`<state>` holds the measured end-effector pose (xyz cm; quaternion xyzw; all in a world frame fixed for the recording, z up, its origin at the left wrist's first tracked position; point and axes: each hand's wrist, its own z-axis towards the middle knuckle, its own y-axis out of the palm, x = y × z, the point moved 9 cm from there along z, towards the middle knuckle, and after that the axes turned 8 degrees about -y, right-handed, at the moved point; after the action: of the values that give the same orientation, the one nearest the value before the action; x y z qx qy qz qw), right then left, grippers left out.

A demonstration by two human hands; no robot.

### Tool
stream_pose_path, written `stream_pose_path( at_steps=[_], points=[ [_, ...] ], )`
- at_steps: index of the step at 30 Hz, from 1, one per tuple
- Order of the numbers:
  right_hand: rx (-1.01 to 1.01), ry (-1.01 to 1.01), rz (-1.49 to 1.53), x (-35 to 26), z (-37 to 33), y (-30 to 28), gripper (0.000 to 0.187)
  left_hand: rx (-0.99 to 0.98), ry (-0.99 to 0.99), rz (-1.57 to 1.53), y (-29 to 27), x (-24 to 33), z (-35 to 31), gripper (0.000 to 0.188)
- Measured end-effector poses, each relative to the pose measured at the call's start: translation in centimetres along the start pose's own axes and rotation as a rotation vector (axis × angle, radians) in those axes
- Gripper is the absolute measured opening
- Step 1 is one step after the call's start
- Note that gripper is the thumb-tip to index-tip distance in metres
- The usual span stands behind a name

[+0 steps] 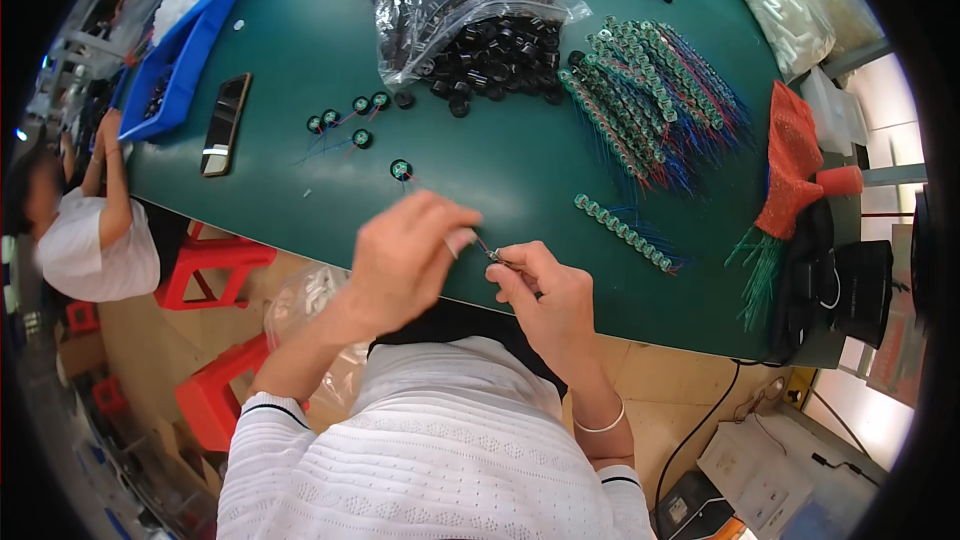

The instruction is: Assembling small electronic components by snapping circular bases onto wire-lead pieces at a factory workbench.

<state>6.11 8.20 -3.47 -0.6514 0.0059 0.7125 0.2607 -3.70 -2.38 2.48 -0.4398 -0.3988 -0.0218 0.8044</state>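
Observation:
Just above the table's front edge, my right hand [545, 285] pinches a small round green circuit board [494, 255] between thumb and fingertips; the fingers cover most of it. Thin wires [482, 241], one reddish, run from the board up to my left hand [410, 250], whose thumb and bent fingers close on their ends. That hand is slightly blurred. Beyond it lies a round black part with a green board and wires [401, 170]. Several more such wired parts [361, 138] are scattered farther back. To the right is a strip of joined green boards [624, 232] with wires.
A pile of wired board strips [650, 90] lies right, beside a clear bag of black caps [470, 20]. At left are a phone [227, 125] and a blue tray [185, 55]; a co-worker [95, 230] sits there. Green wires in red wrap [790, 170] lie far right.

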Motion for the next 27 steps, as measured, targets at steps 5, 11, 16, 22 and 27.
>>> stream_pose_path(
  at_steps=[5,11,16,22,27],
  points=[
    [0.075,0.114,0.109,1.3,-0.6,-1.2,0.009,0.065,-0.297,-0.015,-6.6,-7.5,2.7,0.019],
    [0.106,0.088,0.073,2.1,-1.4,-1.5,0.012,-0.023,-0.196,0.229,-5.3,-8.6,2.2,0.026],
    [0.107,0.037,0.031,1.7,-1.4,-1.6,0.012,0.061,0.103,0.434,-4.7,-7.0,7.5,0.023],
    [0.093,-0.033,0.0,0.8,-1.2,-1.6,0.014,-0.096,0.067,0.587,-1.9,-10.3,9.2,0.024],
    [0.091,0.08,0.168,1.9,-1.7,-2.5,0.016,-0.114,-0.213,-0.006,-3.0,-7.6,7.7,0.025]
  ],
)
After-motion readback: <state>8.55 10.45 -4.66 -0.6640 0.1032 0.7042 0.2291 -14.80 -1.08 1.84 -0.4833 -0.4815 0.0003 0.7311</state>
